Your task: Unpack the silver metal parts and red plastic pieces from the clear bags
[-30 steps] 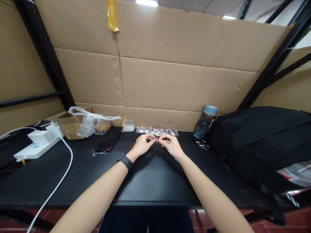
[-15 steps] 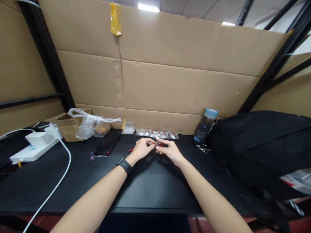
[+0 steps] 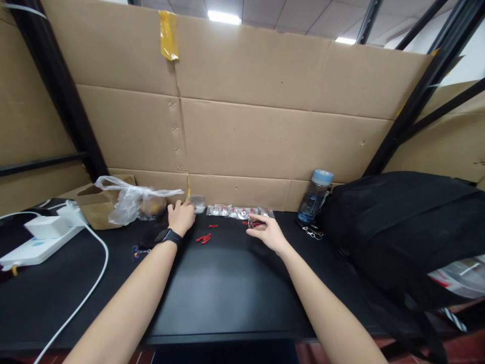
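At the worktop's back edge
Left hand (image 3: pixel 182 216), loosely curled, is touching a clear bag (image 3: pixel 197 203); right hand (image 3: pixel 267 233) is pinching a tiny red-and-silver part (image 3: pixel 250 222).

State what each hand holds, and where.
Right hand pinches a small red-and-silver piece at fingertips; exact spot unclear. Left hand is at a clear bag; hold unclear.

We are holding our left hand (image 3: pixel 182 216) far forward with fingers curled, and our right hand (image 3: pixel 265 232) is pinching thumb against forefinger.
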`<state>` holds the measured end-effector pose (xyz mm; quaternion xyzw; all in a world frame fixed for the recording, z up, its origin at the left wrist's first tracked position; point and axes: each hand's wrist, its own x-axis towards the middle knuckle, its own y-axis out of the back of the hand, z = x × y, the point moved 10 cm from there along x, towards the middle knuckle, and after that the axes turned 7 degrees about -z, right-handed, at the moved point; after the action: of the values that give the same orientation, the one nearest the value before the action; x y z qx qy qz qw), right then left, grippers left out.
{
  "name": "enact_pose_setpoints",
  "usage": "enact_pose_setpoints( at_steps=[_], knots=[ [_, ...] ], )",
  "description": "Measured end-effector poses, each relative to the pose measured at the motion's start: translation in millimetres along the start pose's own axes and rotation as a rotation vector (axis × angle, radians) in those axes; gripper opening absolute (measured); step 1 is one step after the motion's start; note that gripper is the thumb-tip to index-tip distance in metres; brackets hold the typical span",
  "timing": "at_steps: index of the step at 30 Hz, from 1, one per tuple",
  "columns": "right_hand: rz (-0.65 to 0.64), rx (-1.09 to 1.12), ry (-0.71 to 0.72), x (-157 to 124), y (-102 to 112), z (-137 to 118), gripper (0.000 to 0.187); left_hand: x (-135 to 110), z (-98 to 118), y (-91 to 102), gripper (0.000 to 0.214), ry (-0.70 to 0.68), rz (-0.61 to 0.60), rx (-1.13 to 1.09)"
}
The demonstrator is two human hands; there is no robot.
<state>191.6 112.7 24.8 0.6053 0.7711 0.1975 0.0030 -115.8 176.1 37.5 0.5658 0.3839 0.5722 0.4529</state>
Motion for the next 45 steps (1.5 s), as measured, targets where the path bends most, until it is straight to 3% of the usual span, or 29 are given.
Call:
enact_pose_setpoints(
  at_steps=[3,6,10,13,15,19,22,25,29,36,45],
  knots=[
    [0.000,-0.001,-0.005,0,4,1,0.064,4,-12,-11.8,0.027,0.033,-0.001,0.011],
    [0.004,-0.020,-0.017,0,8,4,0.063,4,-18,-9.5,0.032,0.082,0.036,0.007],
    [0.020,-0.046,-0.021,0,15,5,0.064,-1,-21,7.9,0.035,0.129,0.101,-0.057],
    [0.037,-0.009,-0.025,0,22,3,0.067,-9,-7,29.3,0.030,0.085,0.161,-0.135],
    [0.077,0.006,-0.018,0,32,-1,0.067,-17,17,43.0,0.026,-0.019,0.179,-0.191],
    [0.163,-0.020,0.033,-3,52,-9,0.064,-44,100,52.3,0.023,-0.386,0.119,-0.278],
    [0.157,-0.061,0.060,-3,58,-9,0.063,-69,157,37.1,0.023,-0.576,0.010,-0.259],
    [0.107,-0.141,0.082,-2,56,-7,0.058,-83,185,13.5,0.017,-0.652,-0.135,-0.232],
    [-0.003,-0.332,0.095,-2,43,-9,0.052,-91,186,-0.3,0.018,-0.716,-0.243,-0.273],
    [-0.255,-0.541,0.022,-16,19,-22,0.046,-98,185,-5.1,0.034,-0.802,-0.284,-0.255],
    [-0.285,-0.674,-0.038,-17,11,-11,0.033,-107,191,-11.9,0.039,-0.882,-0.396,-0.313]
  ],
)
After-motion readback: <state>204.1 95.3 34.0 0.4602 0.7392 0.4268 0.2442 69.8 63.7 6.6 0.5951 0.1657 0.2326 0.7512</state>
